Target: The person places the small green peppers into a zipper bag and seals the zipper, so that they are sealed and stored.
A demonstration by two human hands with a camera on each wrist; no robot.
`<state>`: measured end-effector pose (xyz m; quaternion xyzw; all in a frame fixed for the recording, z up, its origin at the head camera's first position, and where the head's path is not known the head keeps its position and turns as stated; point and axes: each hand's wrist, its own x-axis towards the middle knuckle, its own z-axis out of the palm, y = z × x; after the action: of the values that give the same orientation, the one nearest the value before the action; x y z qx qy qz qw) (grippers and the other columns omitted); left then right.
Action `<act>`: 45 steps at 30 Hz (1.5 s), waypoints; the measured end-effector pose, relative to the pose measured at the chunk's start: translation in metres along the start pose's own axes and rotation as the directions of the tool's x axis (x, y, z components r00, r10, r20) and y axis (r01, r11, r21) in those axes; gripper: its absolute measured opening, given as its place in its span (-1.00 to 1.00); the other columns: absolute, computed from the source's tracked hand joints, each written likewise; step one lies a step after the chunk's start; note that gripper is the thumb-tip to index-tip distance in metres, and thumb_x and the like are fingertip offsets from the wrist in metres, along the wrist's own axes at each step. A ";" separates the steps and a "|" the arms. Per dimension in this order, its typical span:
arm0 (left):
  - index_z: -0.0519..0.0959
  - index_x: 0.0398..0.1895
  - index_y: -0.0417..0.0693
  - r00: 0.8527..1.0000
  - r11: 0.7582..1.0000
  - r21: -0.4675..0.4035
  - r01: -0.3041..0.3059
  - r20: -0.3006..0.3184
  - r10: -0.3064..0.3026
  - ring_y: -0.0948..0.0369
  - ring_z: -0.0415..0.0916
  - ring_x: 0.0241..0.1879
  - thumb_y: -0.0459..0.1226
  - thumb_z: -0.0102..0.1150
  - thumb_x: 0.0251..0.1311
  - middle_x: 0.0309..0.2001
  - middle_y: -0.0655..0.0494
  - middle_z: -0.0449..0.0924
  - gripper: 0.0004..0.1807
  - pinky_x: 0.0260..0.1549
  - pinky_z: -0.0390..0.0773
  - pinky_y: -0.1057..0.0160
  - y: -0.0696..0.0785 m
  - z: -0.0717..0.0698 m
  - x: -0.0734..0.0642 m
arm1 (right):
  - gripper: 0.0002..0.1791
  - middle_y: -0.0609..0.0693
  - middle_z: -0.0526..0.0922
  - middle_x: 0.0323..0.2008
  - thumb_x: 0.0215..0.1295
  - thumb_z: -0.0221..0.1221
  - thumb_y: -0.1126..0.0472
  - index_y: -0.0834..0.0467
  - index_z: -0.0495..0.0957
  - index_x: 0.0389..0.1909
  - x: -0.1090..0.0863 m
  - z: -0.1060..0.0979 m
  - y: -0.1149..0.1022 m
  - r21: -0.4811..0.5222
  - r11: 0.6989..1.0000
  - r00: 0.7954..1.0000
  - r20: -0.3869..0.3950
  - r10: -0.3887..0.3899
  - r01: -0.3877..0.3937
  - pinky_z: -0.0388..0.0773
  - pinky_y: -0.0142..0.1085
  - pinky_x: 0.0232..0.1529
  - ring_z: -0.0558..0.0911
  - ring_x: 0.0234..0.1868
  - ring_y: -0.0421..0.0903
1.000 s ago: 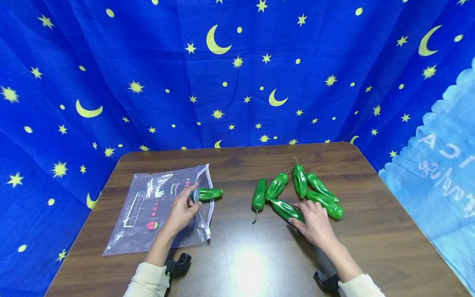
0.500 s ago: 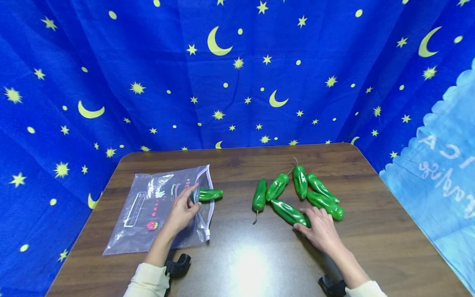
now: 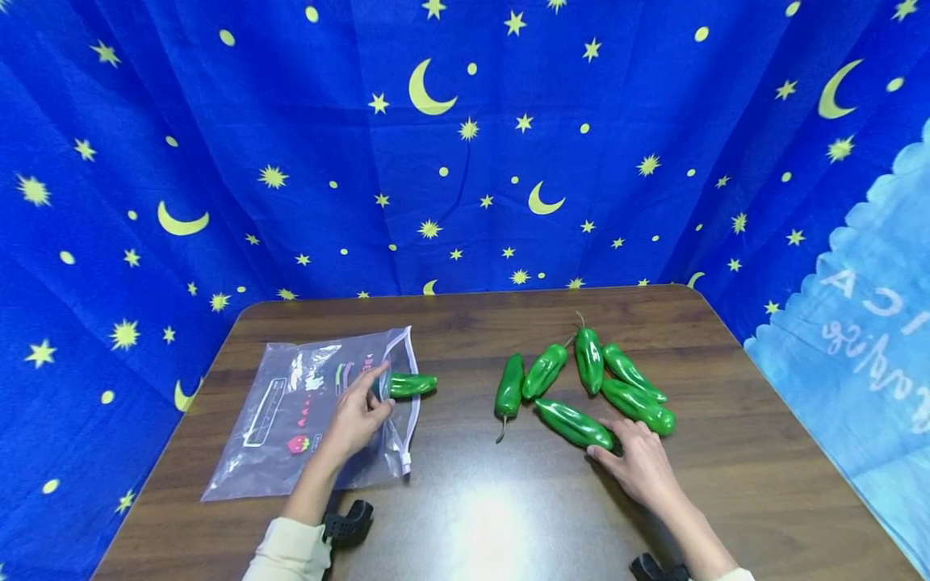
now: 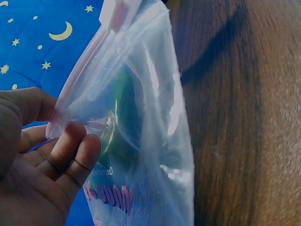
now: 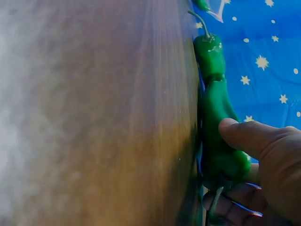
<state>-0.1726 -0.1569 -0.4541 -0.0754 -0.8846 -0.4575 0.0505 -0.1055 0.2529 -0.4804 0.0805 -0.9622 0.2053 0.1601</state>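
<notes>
The glossy, dark-green long tapering pepper (image 3: 574, 422) lay at the near side of the pepper group, on or barely above the brown wood-grain worktop (image 3: 465, 331). The right hand (image 3: 639, 461) had a narrow grip on its blunt stem end, thumb on one flank. A firm but gentle pinch there seemed best, since the smooth skin could slip, and a straight lift looked safer than a sideways drag, with a plump bright-green pepper (image 3: 639, 407) just beyond the fingers. The left hand (image 3: 358, 420) pinched the edge of the clear plastic zip bag (image 3: 265, 399), its grip narrow on the film. Holding that film raised would help avoid snagging at the mouth, which faced right.

The bag, printed with a pink strawberry, lay flat at the left; a short green pepper (image 3: 412, 385) was in its mouth, the right end poking past the zip. Whether more lay deeper could not be told. Four other peppers rested farther off at the right.
</notes>
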 end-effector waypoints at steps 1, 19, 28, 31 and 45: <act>0.31 0.33 -0.11 1.000 1.000 -0.003 0.003 0.002 -0.003 0.41 0.31 -0.61 -0.45 0.22 -0.02 -0.35 -0.06 0.45 -0.27 -0.67 0.40 0.41 0.000 0.000 0.000 | -0.51 0.08 0.68 -0.24 -0.08 0.40 0.13 0.20 0.61 -0.06 -0.001 0.000 0.000 0.002 1.000 1.000 -0.007 0.000 0.000 0.34 -0.19 -0.33 0.50 -0.31 -0.06; 0.29 0.34 -0.07 1.000 1.000 -0.028 0.013 0.006 -0.013 0.39 0.33 -0.61 -0.42 0.22 -0.01 -0.26 -0.10 0.45 -0.26 -0.68 0.43 0.39 -0.001 -0.003 -0.003 | -0.51 0.10 0.69 -0.25 -0.12 0.42 0.18 0.25 0.61 -0.10 0.013 -0.003 -0.028 0.042 0.989 0.979 -0.155 -0.134 0.143 0.46 -0.09 -0.25 0.57 -0.25 -0.01; 0.29 0.35 -0.07 1.000 0.999 -0.025 0.021 0.007 -0.021 0.41 0.31 -0.62 -0.43 0.23 0.00 -0.23 -0.15 0.46 -0.26 -0.69 0.41 0.40 0.000 -0.002 -0.004 | -0.51 0.09 0.69 -0.25 -0.06 0.40 0.12 0.26 0.61 -0.09 0.041 0.012 -0.054 0.070 0.981 0.981 -0.082 -0.174 0.180 0.46 -0.09 -0.19 0.56 -0.23 0.00; 0.28 0.35 -0.05 1.000 0.999 -0.020 0.028 0.012 -0.028 0.39 0.32 -0.62 -0.42 0.23 0.01 -0.26 -0.14 0.46 -0.26 -0.68 0.42 0.39 0.001 -0.002 -0.004 | -0.50 0.10 0.69 -0.23 -0.04 0.39 0.08 0.26 0.61 -0.08 0.049 0.016 -0.062 0.065 0.981 0.982 -0.056 -0.178 0.181 0.46 -0.09 -0.18 0.56 -0.21 0.00; 0.29 0.35 -0.06 1.000 1.000 -0.016 0.015 -0.001 -0.015 0.40 0.33 -0.61 -0.40 0.23 0.01 -0.20 -0.16 0.44 -0.27 -0.65 0.43 0.40 0.000 -0.003 -0.006 | -0.53 0.10 0.67 -0.25 -0.01 0.36 0.07 0.27 0.61 -0.11 0.073 0.025 -0.095 0.043 0.972 0.973 -0.010 -0.231 0.232 0.44 -0.07 -0.06 0.55 -0.15 0.05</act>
<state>-0.1669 -0.1596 -0.4537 -0.0690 -0.8815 -0.4649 0.0467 -0.1601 0.1499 -0.4423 0.1950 -0.9411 0.2063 0.1837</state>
